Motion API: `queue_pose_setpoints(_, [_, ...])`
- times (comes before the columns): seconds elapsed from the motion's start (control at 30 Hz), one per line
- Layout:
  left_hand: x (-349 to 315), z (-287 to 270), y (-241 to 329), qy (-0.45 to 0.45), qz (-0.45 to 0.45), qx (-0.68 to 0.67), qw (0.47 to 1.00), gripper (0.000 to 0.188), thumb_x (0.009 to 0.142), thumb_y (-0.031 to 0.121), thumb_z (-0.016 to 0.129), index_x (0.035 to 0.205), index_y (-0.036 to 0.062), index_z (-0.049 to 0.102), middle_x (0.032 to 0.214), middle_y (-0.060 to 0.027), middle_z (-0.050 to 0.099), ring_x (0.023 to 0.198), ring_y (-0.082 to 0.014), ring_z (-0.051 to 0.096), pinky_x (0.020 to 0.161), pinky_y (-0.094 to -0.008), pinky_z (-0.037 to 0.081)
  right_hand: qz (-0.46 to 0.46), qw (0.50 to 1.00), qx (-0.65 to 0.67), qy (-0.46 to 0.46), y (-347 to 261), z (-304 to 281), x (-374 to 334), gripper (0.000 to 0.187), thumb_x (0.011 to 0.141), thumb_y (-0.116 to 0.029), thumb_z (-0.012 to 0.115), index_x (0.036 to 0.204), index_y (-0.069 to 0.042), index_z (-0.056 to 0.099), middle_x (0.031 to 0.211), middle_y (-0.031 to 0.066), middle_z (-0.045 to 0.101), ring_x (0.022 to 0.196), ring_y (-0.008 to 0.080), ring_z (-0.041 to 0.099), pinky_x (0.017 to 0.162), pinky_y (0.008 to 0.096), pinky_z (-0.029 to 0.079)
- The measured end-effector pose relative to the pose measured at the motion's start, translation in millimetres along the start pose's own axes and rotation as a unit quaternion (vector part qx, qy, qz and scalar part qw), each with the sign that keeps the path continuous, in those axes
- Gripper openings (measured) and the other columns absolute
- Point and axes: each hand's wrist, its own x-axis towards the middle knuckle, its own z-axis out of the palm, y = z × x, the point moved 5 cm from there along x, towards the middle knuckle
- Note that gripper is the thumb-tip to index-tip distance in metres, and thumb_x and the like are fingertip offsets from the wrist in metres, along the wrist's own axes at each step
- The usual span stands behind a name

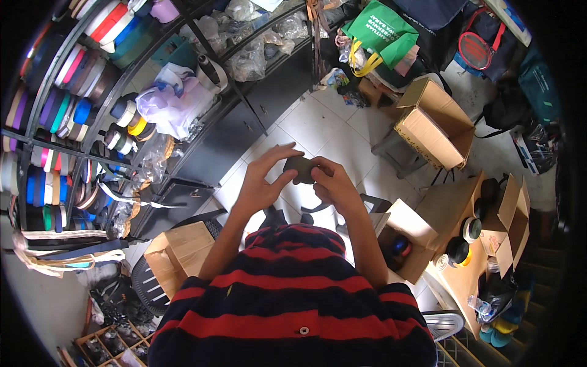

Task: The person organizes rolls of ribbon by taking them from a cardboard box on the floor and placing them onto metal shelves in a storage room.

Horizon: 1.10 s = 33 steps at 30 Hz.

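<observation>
A small, flat, dark olive-grey piece (301,165) with an uneven outline is held up in front of my chest; I cannot tell its material or kind. My right hand (335,183) pinches its right side, thumb on top and fingers curled beneath. On the other side is my left hand (262,182), its thumb at the piece's lower left edge. The left index finger stretches past the upper left edge, with a gap between finger and thumb. That hand appears to be open around the piece rather than gripping it.
Shelves of coloured webbing rolls (70,116) line the left. An open cardboard box (437,125) sits on a stool ahead right. Another box (180,254) rests on a chair at lower left. At right, a wooden table (449,278) carries rolls and boxes. White tiles (315,119) cover the floor.
</observation>
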Motion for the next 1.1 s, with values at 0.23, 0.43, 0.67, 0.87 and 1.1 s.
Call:
queue_pose_setpoints(0.23, [26, -11, 22, -0.090, 0.057, 0.050, 0.993, 0.031, 0.072, 0.001, 0.070, 0.103, 0.0020, 0.065, 0.094, -0.0122, 0.066, 0.086, -0.0261, 0.063, 0.075, -0.0325, 0.049, 0.013, 1.000, 0.007, -0.017, -13, 13, -2, 0.034, 0.092, -0.032, 0.059, 0.101, 0.001, 0.055, 0.064, -0.0041, 0.046, 0.042, 0.0005, 0.028, 0.036, 0.0197, 0.019])
queue_pose_setpoints(0.43, [18, -8, 11, 0.019, -0.055, -0.072, 0.996, 0.031, 0.073, -0.002, 0.068, 0.104, 0.0005, 0.064, 0.096, -0.0126, 0.064, 0.084, -0.0236, 0.063, 0.073, -0.0314, 0.050, 0.022, 0.995, 0.066, -0.074, -25, 21, 0, 0.036, 0.097, -0.041, 0.046, 0.091, -0.006, 0.050, 0.050, -0.0083, 0.028, 0.040, 0.0014, 0.023, 0.038, 0.0212, 0.016])
queue_pose_setpoints(0.67, [29, -23, 32, -0.134, 0.057, 0.141, 0.979, 0.029, 0.075, 0.001, 0.069, 0.104, 0.0021, 0.064, 0.095, -0.0132, 0.064, 0.085, -0.0244, 0.063, 0.073, -0.0347, 0.049, 0.020, 0.999, -0.016, -0.031, -14, 17, 16, 0.035, 0.094, -0.029, 0.056, 0.107, 0.003, 0.054, 0.065, -0.0043, 0.045, 0.042, 0.0012, 0.029, 0.038, 0.0198, 0.021])
queue_pose_setpoints(0.87, [15, -49, 2, -0.005, -0.051, -0.042, 0.998, 0.031, 0.077, 0.001, 0.069, 0.108, 0.0002, 0.063, 0.094, -0.0128, 0.067, 0.083, -0.0195, 0.065, 0.070, -0.0307, 0.053, 0.015, 0.988, 0.097, -0.118, 2, 35, 35, 0.049, 0.091, -0.042, 0.058, 0.112, 0.002, 0.052, 0.064, -0.0040, 0.045, 0.040, 0.0018, 0.028, 0.037, 0.0210, 0.021])
queue_pose_setpoints(1.1, [-4, -97, 5, 0.069, 0.013, 0.089, 0.994, 0.037, 0.076, 0.005, 0.070, 0.113, 0.0054, 0.063, 0.102, -0.0100, 0.065, 0.095, -0.0263, 0.060, 0.087, -0.0360, 0.046, 0.050, 0.993, 0.022, -0.104, 6, 74, 69, 0.035, 0.090, -0.033, 0.062, 0.103, -0.001, 0.054, 0.061, -0.0030, 0.047, 0.041, 0.0022, 0.029, 0.037, 0.0197, 0.022])
